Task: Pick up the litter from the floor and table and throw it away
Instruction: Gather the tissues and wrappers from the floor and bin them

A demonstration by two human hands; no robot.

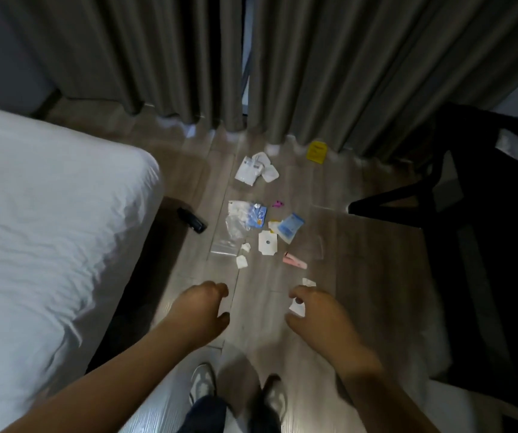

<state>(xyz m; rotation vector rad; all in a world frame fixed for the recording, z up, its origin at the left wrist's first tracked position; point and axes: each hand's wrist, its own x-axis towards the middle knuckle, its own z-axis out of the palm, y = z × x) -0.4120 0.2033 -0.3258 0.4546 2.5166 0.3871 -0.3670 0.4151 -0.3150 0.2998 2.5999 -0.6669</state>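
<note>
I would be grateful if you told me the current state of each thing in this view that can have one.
Left hand: loosely curled, empty.
Right hand: curved over a white scrap; held or not, unclear.
Curtains: drawn, narrow gap in the middle.
Clear zip bag: flat on the floor.
Blue-and-white packet: crumpled, on the floor.
White wrapper: crumpled, on the floor.
Yellow tag: on the floor by the curtain hem.

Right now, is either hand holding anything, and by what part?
The left hand holds nothing. A white scrap shows between thumb and fingers of the right hand, but whether it is pinched or lies on the floor behind cannot be told.
</note>
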